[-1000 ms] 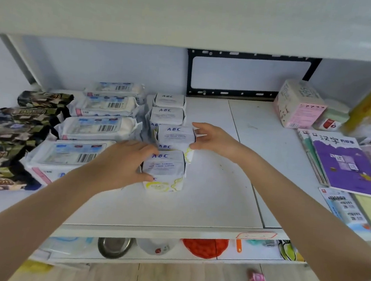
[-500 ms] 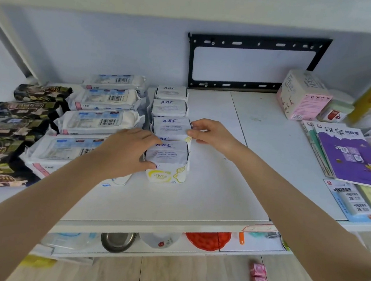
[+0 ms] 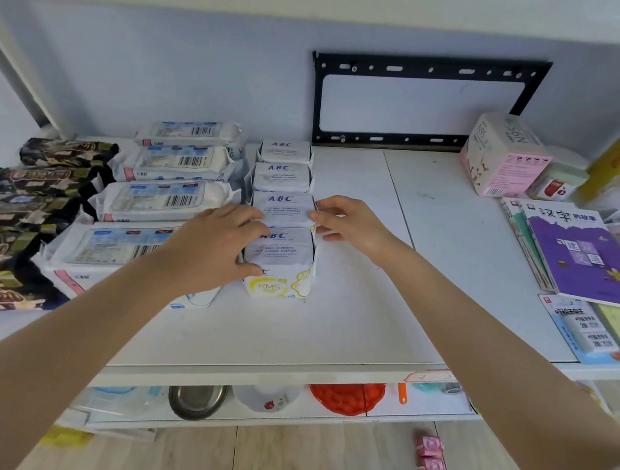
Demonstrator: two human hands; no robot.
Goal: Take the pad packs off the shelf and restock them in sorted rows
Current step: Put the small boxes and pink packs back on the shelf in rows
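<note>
My left grip point(image 3: 216, 248) is curled on the front pack point(image 3: 284, 255), thumb low on its left side and fingertips up at the seam with the pack behind. My right grip point(image 3: 347, 223) pinches the right edge of the third pack point(image 3: 288, 208). A second ago that pack sat skewed to the right; now it stands square in the row point(image 3: 283, 173) on the shelf point(image 3: 329, 331), just beside the wide packs point(image 3: 160, 197), and both grips have barely shifted
</note>
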